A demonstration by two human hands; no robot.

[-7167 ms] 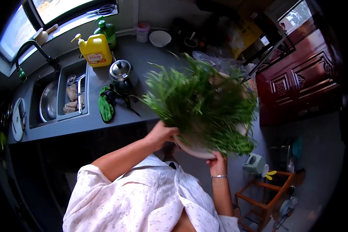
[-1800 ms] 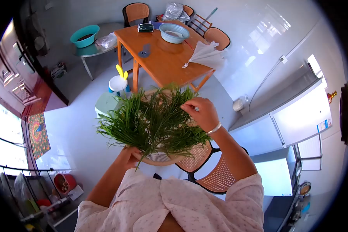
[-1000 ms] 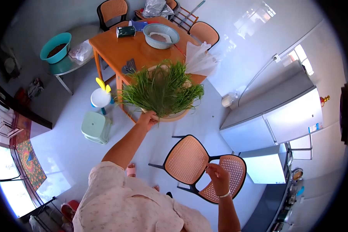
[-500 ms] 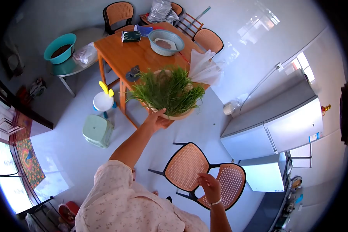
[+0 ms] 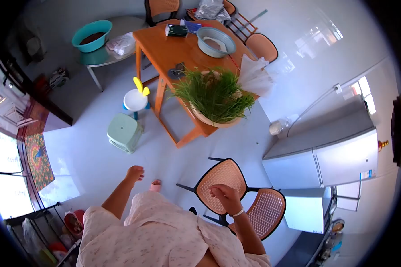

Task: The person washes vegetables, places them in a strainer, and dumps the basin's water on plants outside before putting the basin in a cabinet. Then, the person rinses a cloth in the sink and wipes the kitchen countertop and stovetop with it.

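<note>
A round, light-coloured basket [image 5: 218,122] heaped with long green leaves [image 5: 213,95] rests on the near corner of the orange wooden table [image 5: 158,49]. My left hand [image 5: 135,173] is off the basket, low over the floor, with its fingers loosely curled and nothing in them. In front of my body, my right hand [image 5: 225,196] hangs above the seat of a woven chair [image 5: 225,178]; its fingers are curled in and no object shows in them. A bracelet circles the right wrist.
On the table are a blue-grey basin [image 5: 216,42], a dark box [image 5: 177,30] and a white plastic bag [image 5: 255,76]. A green stool [image 5: 124,130] and a small white stool [image 5: 135,100] stand left of it. A fridge [image 5: 320,160] is at the right.
My left hand has let go of the basket and moved down and left. The basket now stays on the table corner. My right hand has shifted slightly up and left.
</note>
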